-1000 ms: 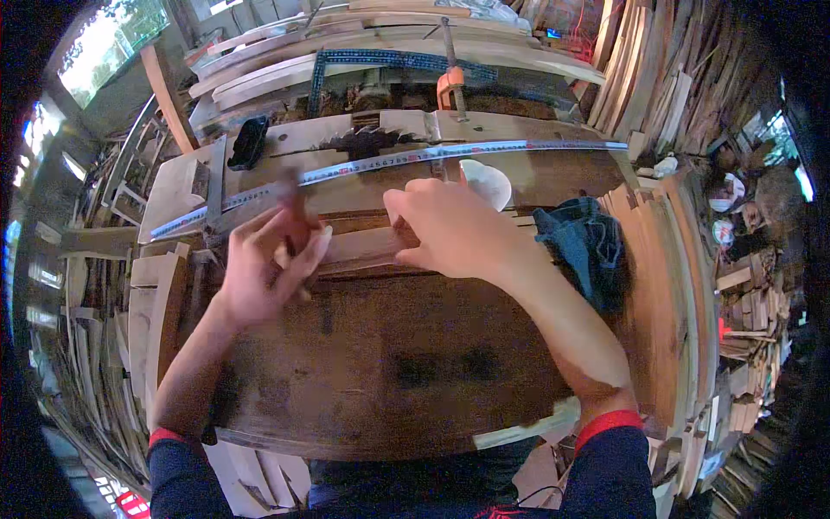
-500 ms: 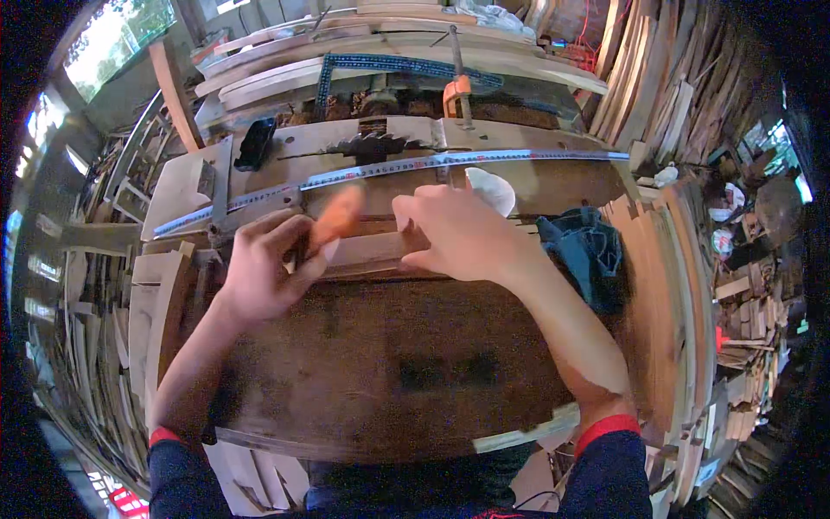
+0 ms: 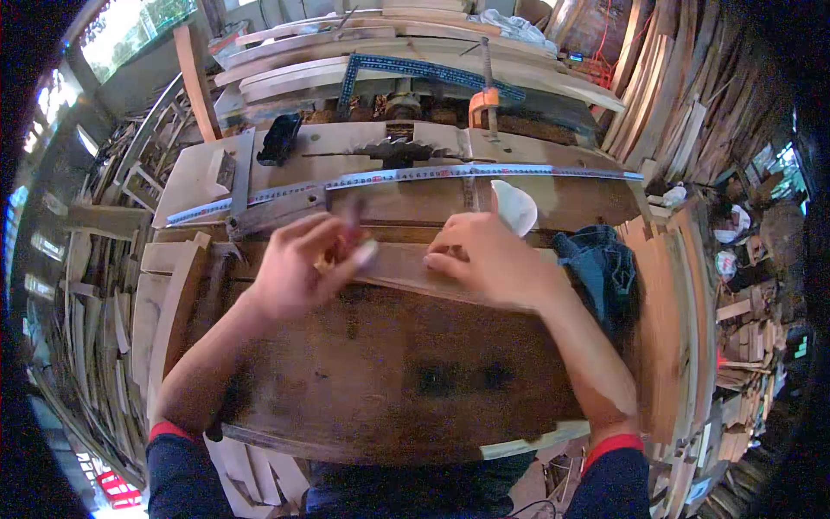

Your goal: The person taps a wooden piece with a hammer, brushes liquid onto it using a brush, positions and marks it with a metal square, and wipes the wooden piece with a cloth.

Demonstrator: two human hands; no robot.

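Across the brown worktop [image 3: 406,389], a wooden strip [image 3: 402,262] lies on the near side of the measuring tape [image 3: 398,176]. Left hand [image 3: 298,266]: fingers closed round a blurred object [image 3: 349,235], identity unclear. Right hand [image 3: 500,259]: fingers curled over the strip; whether they grip it, cannot tell.

Wooden bench [image 3: 372,402] carries | measuring tape [image 3: 510,171] | wooden strip [image 3: 402,266] | white piece [image 3: 517,210] | blue cloth [image 3: 599,268] | black object [image 3: 279,138]

Brown wood strip [image 3: 399,263]; orange clamp [image 3: 482,105]; navy sleeves [image 3: 610,484], red cuffs [image 3: 613,446].

Narrow wooden strip [image 3: 400,264], flat, crosswise
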